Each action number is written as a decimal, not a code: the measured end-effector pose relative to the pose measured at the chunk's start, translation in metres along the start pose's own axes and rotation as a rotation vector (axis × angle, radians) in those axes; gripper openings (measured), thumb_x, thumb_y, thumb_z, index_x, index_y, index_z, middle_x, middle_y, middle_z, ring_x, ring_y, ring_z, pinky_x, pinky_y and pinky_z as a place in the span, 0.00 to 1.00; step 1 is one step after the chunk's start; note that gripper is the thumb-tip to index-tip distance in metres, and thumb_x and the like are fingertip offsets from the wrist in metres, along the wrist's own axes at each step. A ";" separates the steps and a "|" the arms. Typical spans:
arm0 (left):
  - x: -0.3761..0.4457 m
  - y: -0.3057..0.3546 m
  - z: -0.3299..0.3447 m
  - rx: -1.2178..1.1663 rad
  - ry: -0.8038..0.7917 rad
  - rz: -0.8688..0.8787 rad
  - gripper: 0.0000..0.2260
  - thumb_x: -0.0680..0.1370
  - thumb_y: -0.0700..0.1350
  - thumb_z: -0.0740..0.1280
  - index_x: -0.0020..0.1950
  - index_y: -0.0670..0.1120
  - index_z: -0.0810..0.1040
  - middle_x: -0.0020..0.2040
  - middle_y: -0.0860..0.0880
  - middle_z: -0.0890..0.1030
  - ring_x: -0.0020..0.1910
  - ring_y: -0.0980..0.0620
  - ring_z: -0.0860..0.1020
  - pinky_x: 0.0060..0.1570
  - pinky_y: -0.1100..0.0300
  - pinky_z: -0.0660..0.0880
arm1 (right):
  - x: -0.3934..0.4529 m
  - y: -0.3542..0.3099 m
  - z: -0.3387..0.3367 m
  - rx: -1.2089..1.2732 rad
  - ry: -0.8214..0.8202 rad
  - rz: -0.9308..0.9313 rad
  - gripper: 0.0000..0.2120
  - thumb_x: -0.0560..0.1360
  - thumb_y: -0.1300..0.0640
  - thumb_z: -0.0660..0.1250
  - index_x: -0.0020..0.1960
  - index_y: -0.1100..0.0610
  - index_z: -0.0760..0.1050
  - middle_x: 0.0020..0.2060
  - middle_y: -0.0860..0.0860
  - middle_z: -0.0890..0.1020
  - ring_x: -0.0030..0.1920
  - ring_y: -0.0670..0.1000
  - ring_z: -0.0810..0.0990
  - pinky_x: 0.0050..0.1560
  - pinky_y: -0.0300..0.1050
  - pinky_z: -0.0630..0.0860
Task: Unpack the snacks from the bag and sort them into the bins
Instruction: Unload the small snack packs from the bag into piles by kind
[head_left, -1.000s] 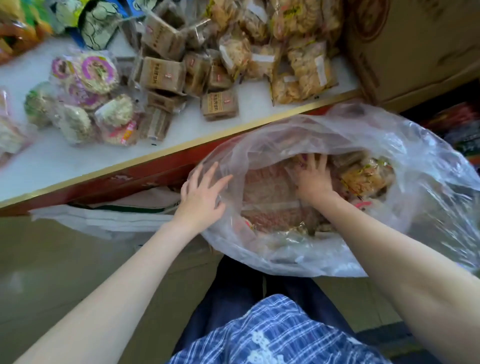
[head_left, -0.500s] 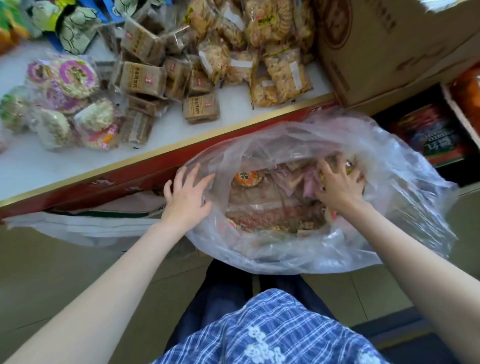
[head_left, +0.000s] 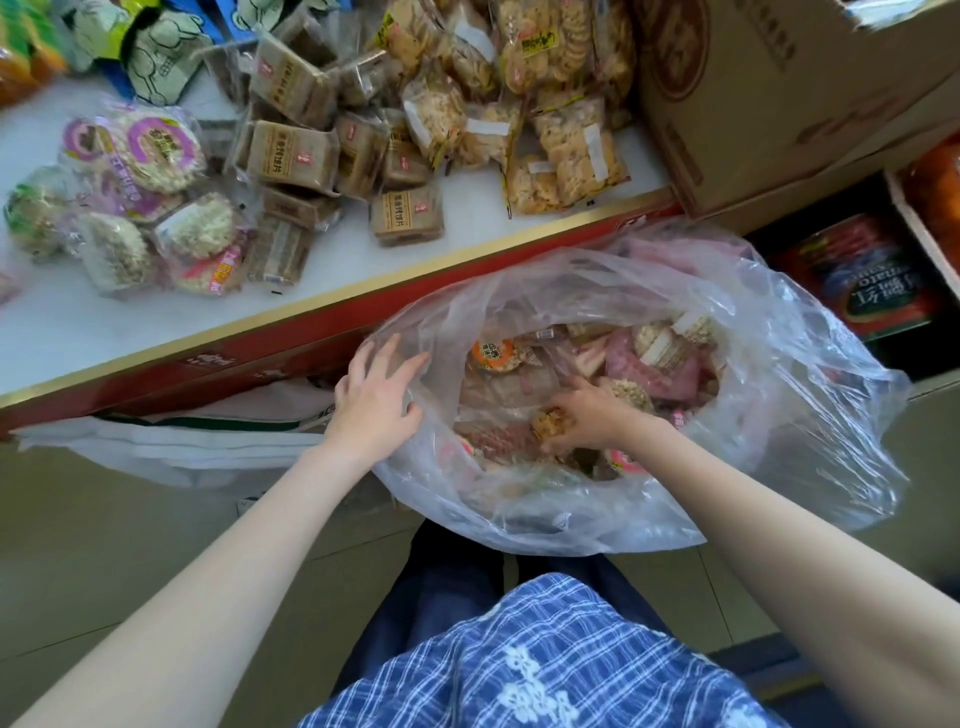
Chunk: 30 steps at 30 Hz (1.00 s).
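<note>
Our left hand (head_left: 375, 400) lay flat, fingers spread, on the clear bag's (head_left: 810, 415) rim; inside it, our right hand (head_left: 589, 415) curled round a small snack pack (head_left: 551, 423) — other snacks beneath.

We've got one view only: wide-angle head cam, looking forward and steeply down, close over the clear plastic bag (head_left: 597, 405), white counter (head_left: 363, 260) across the top, edges bowed by the lens.

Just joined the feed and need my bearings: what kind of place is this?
Probably a small snack shop or stockroom: piles of wrapped snack packets sorted by kind on a white counter, a cardboard carton beside them, and a big clear plastic bag of mixed snacks.
</note>
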<state>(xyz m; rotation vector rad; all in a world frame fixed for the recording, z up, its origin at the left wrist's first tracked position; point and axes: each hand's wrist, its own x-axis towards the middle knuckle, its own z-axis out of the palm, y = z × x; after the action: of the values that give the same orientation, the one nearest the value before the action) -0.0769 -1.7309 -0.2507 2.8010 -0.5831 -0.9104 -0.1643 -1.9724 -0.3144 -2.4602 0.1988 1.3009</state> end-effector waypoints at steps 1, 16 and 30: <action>-0.001 -0.001 0.000 0.000 -0.001 -0.002 0.26 0.78 0.45 0.60 0.75 0.56 0.58 0.78 0.49 0.49 0.76 0.46 0.44 0.71 0.43 0.52 | 0.001 0.001 0.001 -0.044 0.034 0.004 0.29 0.74 0.51 0.69 0.72 0.50 0.63 0.75 0.57 0.51 0.70 0.66 0.61 0.66 0.61 0.66; -0.010 -0.019 -0.021 -0.161 0.125 -0.015 0.23 0.78 0.40 0.61 0.73 0.49 0.65 0.74 0.47 0.61 0.71 0.45 0.62 0.66 0.47 0.63 | -0.077 -0.021 -0.169 0.919 0.783 -0.313 0.09 0.69 0.68 0.72 0.43 0.55 0.78 0.36 0.49 0.82 0.35 0.41 0.80 0.43 0.40 0.79; -0.009 -0.026 -0.036 -0.155 0.152 -0.072 0.23 0.80 0.44 0.58 0.75 0.52 0.60 0.76 0.50 0.57 0.73 0.49 0.57 0.70 0.51 0.60 | 0.017 -0.064 -0.349 0.810 0.968 -0.187 0.28 0.72 0.64 0.61 0.71 0.54 0.65 0.63 0.55 0.75 0.60 0.54 0.76 0.55 0.44 0.76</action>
<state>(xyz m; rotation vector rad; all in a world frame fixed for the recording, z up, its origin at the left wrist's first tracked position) -0.0541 -1.7029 -0.2230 2.7342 -0.3755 -0.7128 0.1331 -2.0406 -0.1321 -2.0640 0.5696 -0.1593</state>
